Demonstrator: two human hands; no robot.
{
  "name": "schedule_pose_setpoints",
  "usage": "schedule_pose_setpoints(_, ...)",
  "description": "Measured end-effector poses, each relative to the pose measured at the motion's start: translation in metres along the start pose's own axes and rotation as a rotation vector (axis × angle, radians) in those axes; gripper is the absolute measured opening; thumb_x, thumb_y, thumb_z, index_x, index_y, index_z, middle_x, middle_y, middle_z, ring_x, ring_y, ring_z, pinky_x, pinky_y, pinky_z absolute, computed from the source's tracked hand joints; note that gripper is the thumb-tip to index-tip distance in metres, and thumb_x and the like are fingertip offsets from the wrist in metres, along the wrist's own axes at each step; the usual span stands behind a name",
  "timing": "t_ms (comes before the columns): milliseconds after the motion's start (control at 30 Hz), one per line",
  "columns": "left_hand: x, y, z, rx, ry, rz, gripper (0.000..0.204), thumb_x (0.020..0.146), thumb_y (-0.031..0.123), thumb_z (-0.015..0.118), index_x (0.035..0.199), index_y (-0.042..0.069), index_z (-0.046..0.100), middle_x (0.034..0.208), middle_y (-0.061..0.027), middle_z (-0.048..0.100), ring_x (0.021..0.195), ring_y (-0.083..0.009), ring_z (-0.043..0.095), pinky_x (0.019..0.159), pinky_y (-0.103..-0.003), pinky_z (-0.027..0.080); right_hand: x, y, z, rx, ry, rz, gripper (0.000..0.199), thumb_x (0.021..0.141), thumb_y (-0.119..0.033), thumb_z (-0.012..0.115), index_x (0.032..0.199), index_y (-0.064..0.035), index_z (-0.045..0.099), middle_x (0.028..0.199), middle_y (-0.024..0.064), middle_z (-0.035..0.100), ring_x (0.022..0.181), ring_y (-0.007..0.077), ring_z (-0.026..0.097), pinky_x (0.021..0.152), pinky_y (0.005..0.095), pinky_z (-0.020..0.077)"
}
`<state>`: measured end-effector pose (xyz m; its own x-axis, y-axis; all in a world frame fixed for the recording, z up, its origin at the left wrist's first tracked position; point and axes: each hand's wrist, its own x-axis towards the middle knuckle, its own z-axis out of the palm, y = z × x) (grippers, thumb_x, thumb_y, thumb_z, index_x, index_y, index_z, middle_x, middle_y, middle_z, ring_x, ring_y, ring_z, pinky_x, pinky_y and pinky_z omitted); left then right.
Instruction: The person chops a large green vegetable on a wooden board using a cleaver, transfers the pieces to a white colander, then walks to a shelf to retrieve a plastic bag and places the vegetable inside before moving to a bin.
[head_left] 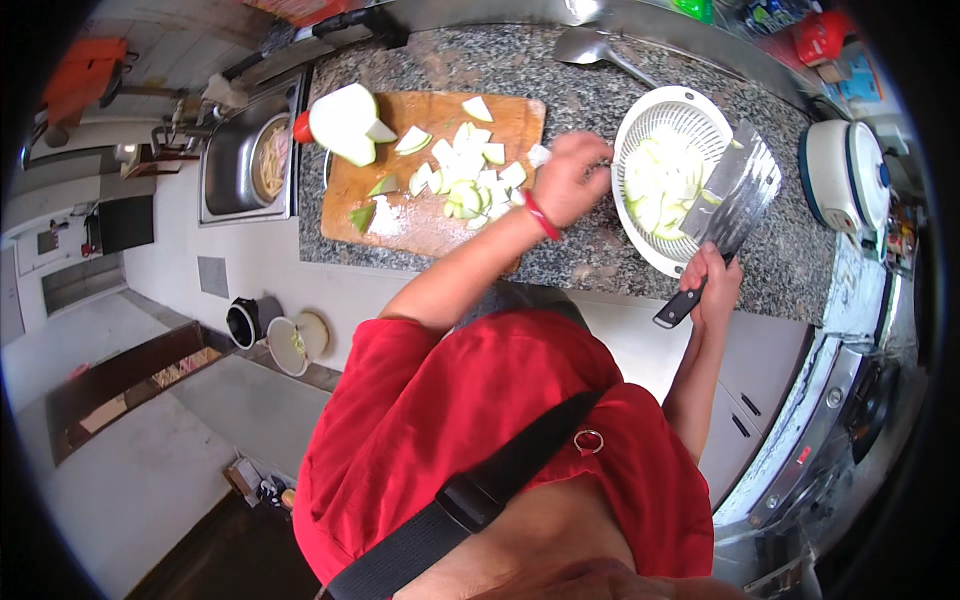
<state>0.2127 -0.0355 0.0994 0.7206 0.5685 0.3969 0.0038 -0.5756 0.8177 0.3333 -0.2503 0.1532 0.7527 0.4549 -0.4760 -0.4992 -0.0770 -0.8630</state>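
My right hand [712, 285] grips the black handle of a cleaver [752, 190]. Its broad, wet-looking blade tilts over the right side of a white oval colander [628, 205], and small pale bits cling to it. Inside the colander lie pale green vegetable slices [660, 185]. Between colander and wooden cutting board [350, 190] is my left hand [575, 180], a red band at its wrist. Its fingers are curled, and whatever they may hold is hidden. Cut white-and-green chunks [465, 165] lie across the board, with a large peeled pale piece [345, 122] at its far left.
A metal spatula [590, 48] lies behind the colander on the speckled stone counter [450, 65]. To the right stands a white rice cooker [845, 175]. The steel sink [225, 165], holding a bowl, is at left. Two bins [298, 343] stand on the floor below it.
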Motion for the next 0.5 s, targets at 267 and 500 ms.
schedule_pose_setpoints(267,-0.025,-0.109,-0.150,1.038,0.026,-0.758,0.042,0.078,0.044,0.057,0.107,0.013,0.060,0.111,-0.0169,0.050,0.105,-0.0342,0.047,0.086,-0.045,0.042,-0.031,0.046,0.053,-0.301,-0.485,0.188,0.014,0.083,-0.012,0.055,0.078,-0.0029,0.045,0.052,0.0013,0.045,0.040,0.0087,0.042,0.038,0.0245,0.0375)
schedule_pose_setpoints(500,-0.047,-0.116,-0.135,0.907,0.021,-0.673,0.037,0.080,0.047,0.055,0.098,0.015,0.063,0.104,-0.0154,0.052,0.102,-0.0338,0.047,0.084,-0.046,0.041,-0.035,0.111,0.054,-0.294,-0.527,0.439,0.014,0.082,-0.012,0.054,0.074,-0.0051,0.044,0.053,0.0011,0.043,0.042,0.0092,0.042,0.038,0.0265,0.0383)
